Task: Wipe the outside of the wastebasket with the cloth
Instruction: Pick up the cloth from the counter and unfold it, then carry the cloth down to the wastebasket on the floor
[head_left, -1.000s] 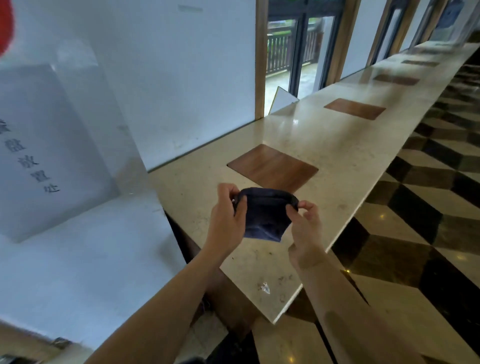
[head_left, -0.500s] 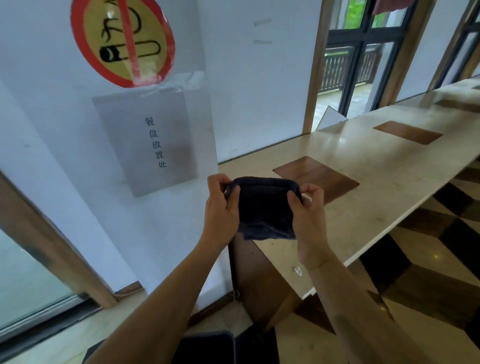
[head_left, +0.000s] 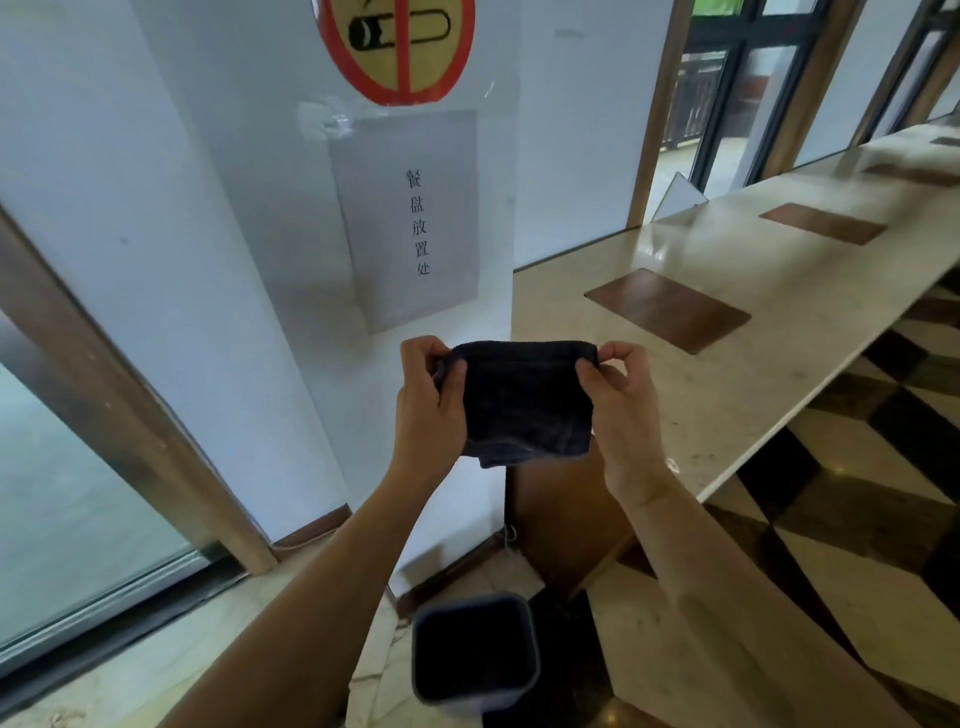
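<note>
Wastebasket (head_left: 475, 652): dark grey, square-ish with rounded corners, open top, upright on the floor at bottom centre of the head view, directly below the hands. Inside looks dark, contents not readable. It stands just beside the brown wooden end panel (head_left: 561, 519) of the long surface, near the wall corner. Nothing is touching it.

Cloth (head_left: 524, 400): dark navy, terry-like, folded, held up in the air in front of the wall, well above the wastebasket and apart from it. Top edge stretched roughly level between the two hands, lower edge hanging loose with one corner drooping at lower left.

Left hand (head_left: 428, 402): clenched on the cloth's upper left corner, thumb over the front face, fingers behind.

Right hand (head_left: 621, 400): pinching the upper right corner between thumb and forefinger, remaining fingers curled in.

Both forearms bare, coming in from the bottom of frame.

Surface (head_left: 753, 322): long beige stone top running off to the right, with brown rectangular inlays (head_left: 667, 309) set into it. Cloth overlaps its near-left end in view; contact can't be told.

Wall behind: red-ringed no-smoking sign (head_left: 397, 44) and, under it, a grey notice (head_left: 410, 218) with a vertical column of Chinese characters. Floor on the right is dark and beige geometric tile (head_left: 857, 499).
</note>
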